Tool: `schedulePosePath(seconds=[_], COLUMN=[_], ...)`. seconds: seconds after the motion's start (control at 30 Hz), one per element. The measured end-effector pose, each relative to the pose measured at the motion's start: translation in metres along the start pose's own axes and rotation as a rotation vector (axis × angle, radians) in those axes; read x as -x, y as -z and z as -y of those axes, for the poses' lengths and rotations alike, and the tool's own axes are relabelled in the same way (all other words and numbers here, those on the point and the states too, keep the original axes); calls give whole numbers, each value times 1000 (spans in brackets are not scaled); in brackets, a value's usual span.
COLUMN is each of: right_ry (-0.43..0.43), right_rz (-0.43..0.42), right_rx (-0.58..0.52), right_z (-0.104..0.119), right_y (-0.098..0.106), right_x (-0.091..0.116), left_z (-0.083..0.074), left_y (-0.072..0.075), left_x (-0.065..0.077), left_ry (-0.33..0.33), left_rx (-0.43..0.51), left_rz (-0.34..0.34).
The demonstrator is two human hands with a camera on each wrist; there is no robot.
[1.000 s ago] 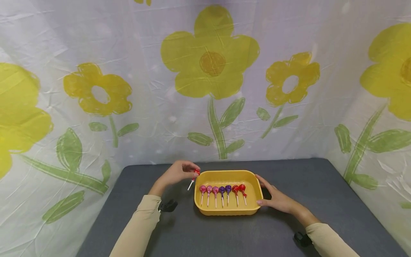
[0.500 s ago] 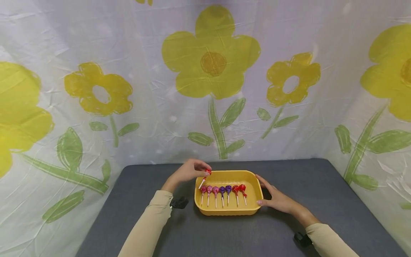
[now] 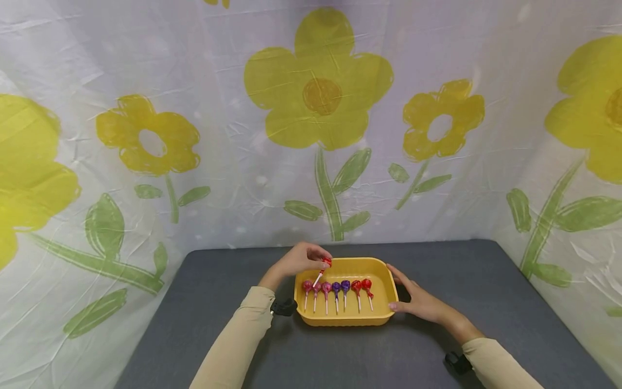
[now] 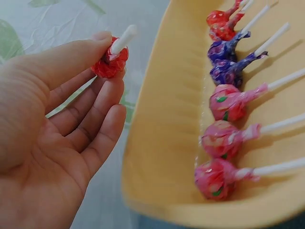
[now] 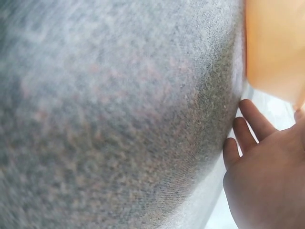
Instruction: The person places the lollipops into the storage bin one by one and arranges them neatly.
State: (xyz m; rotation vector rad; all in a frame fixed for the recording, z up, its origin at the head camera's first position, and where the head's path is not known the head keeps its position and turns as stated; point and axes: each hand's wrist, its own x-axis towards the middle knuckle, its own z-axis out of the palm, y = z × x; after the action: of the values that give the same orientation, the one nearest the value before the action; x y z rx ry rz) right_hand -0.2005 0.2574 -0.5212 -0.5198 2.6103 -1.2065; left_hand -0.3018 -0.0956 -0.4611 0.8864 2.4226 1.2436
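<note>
My left hand (image 3: pixel 296 261) pinches a red-wrapped lollipop (image 4: pixel 110 64) by its head between thumb and fingers, the white stick pointing down and toward me in the head view. It hovers over the back left part of a yellow tray (image 3: pixel 347 267). Inside lies a row of lollipops, sticks toward me: three pink lollipops (image 4: pixel 224 138) at the left, two purple lollipops (image 3: pixel 345 285), then two red lollipops (image 3: pixel 366 284) at the right. At the tray's right end my right hand (image 3: pixel 420 301) holds the rim, thumb toward the front and fingers toward the back.
The tray stands on a dark grey table (image 3: pixel 350 356). Behind and at both sides hangs a pale cloth (image 3: pixel 233 162) printed with yellow flowers. Each wrist carries a black camera strap below a beige sleeve (image 3: pixel 238 337).
My left hand has carried the red lollipop rightward, from beside the tray's left edge to above its back left part. The right hand and the tray have stayed put.
</note>
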Motion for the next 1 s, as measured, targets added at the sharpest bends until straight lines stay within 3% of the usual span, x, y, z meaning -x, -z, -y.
schedulePosePath(seconds=[0.67, 1.0], right_ry=[-16, -29], right_rz=[0, 3], right_rx=[25, 28], right_z=[0, -1], right_y=[0, 0], right_x=[0, 0], left_z=[-7, -16], left_y=[-36, -49], left_x=[-27, -39], left_ry=[88, 59], left_rx=[109, 72], left_rz=[54, 61])
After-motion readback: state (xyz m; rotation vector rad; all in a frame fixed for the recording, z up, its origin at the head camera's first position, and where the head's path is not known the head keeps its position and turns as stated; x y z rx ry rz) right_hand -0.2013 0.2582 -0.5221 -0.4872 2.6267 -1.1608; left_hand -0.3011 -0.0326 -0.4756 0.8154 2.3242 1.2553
